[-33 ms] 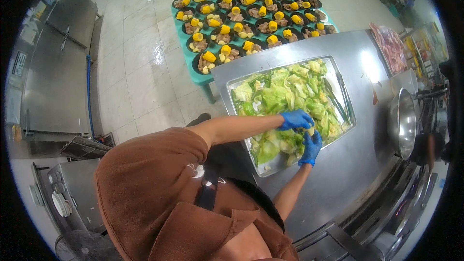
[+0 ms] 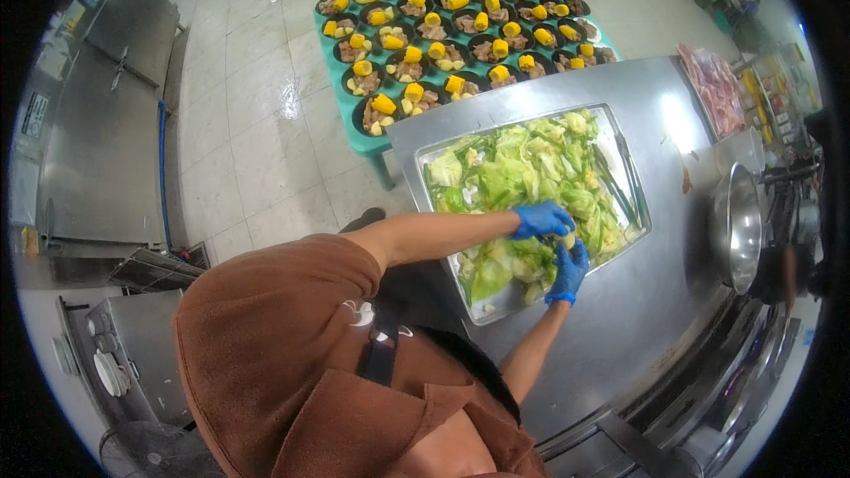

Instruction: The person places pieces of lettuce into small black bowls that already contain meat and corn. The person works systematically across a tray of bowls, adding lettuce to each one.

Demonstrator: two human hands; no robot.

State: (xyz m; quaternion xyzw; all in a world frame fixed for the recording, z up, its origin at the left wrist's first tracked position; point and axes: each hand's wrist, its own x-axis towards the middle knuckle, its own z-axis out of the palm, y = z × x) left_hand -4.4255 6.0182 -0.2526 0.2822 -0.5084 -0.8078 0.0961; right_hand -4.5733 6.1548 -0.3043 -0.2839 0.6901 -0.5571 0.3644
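Both my hands wear blue gloves and meet over a shallow metal tray (image 2: 498, 307) heaped with torn, light green cabbage leaves (image 2: 522, 179). My left hand (image 2: 542, 220) comes in from the left, fingers curled down on a pale yellow-green vegetable piece (image 2: 567, 239), which looks like cabbage. From below, my right hand (image 2: 568, 273) closes on the same piece with thumb and fingers. The fingers partly cover it. Dark green stalks or long leaves (image 2: 613, 190) lie at the tray's right side, beside a long, slim dark utensil (image 2: 629, 164) resting along the rim.
The tray stands on a steel table (image 2: 611, 319). Beyond it, a green table (image 2: 381, 143) carries many black bowls with meat and yellow corn (image 2: 383, 104). To the right are a steel bowl (image 2: 744, 226) and bagged pink meat (image 2: 713, 88). A steel cabinet (image 2: 97, 142) stands left.
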